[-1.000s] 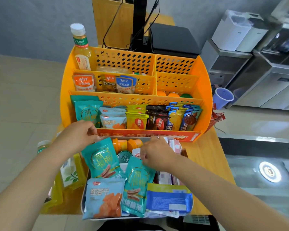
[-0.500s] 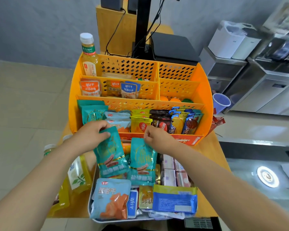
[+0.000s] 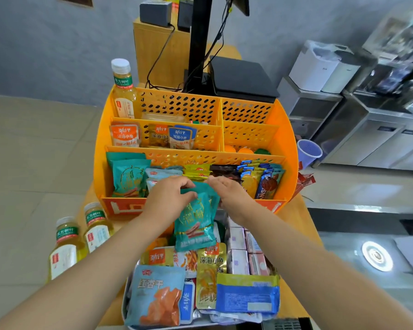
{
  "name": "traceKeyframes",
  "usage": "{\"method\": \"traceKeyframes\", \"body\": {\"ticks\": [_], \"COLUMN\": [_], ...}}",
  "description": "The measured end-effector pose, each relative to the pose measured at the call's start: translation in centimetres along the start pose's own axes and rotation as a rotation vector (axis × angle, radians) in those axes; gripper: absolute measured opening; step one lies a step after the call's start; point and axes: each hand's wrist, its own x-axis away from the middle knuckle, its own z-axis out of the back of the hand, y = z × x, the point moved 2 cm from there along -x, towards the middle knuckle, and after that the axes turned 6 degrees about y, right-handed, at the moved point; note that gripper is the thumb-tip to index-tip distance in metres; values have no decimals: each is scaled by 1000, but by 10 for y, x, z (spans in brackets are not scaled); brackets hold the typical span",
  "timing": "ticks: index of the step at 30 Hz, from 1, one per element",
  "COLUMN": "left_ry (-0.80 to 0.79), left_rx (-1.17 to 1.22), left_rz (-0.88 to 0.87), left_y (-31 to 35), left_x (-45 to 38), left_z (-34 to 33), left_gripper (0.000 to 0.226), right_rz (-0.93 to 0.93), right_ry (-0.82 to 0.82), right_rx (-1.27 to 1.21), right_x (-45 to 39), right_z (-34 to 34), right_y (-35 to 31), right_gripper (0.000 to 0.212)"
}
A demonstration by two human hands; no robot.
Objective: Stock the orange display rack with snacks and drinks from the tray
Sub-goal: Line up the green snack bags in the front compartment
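Orange display rack [image 3: 284,129] dead ahead on the wooden table [image 3: 303,225], tray [image 3: 126,303] tight against its front lip. Both hands up at that lip with a stack of teal snack packets [image 3: 196,217] pinched by the top edge: left hand [image 3: 168,198] clamped on the upper left corner, right hand [image 3: 229,194] gripping the upper right, packets hanging down over the tray. Looks like two packets together, hard to tell. Front row of the rack packed almost wall to wall: matching teal packets [image 3: 128,177] upright at the left end, pale blue bags [image 3: 157,176] just beside them, bars [image 3: 262,179] jammed in at the right. Little slack there, only a thin gap behind the left hand. Middle left bay with fish snack pouches [image 3: 153,136] standing, some room to their right. Back right bay [image 3: 246,110] wide open. Tea bottle [image 3: 123,91] upright in the back left corner. Two more bottles [image 3: 81,244] on the table off the tray's left edge, near the table's rim. Tray heaped to its rim with an apricot bag [image 3: 156,296] and a blue-and-yellow pack [image 3: 247,294] at the near edge
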Motion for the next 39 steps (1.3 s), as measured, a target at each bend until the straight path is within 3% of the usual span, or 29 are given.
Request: {"method": "traceKeyframes", "body": {"ticks": [3, 7, 11, 13, 17, 20, 24, 27, 31, 36, 39], "left_ry": [55, 82, 174, 115, -130, -84, 182, 285, 316, 278, 316], "left_rx": [-12, 26, 128, 158, 375, 361, 107, -80, -431, -646, -666], "left_rz": [-39, -20, 119, 182, 278, 229, 199, 100, -12, -202, -186], "left_y": [3, 6, 0, -4, -10, -14, -25, -39, -62, -89, -96], "left_x": [-1, -1, 6, 15, 33, 30, 9, -6, -17, -9, -4], "left_z": [-5, -10, -6, -6, -11, 0, 40, 70, 90, 92, 96], "left_gripper": [9, 15, 68, 82, 70, 55, 58, 56, 54, 74, 96], "right_rz": [-103, -20, 6, 24, 76, 112, 182, 222, 199, 177, 88], "right_ry": [-114, -105, -60, -37, 20, 20, -20, -60, 17, 66, 39], "right_rx": [-150, -82, -173, -229, -319, -387, -230, -75, 9, 219, 237], "right_x": [3, 6, 8, 7, 5, 1, -3, -8, -16, -20, -21], "right_z": [-1, -4, -3, -2, -7, -24, -55, -84, -113, -131, -136], "right_y": [16, 25, 18, 12, -6, -20, -40, -50, -55, -42, -33], "right_gripper": [60, 67, 67, 64, 65, 68, 49, 39, 39, 46, 52]}}
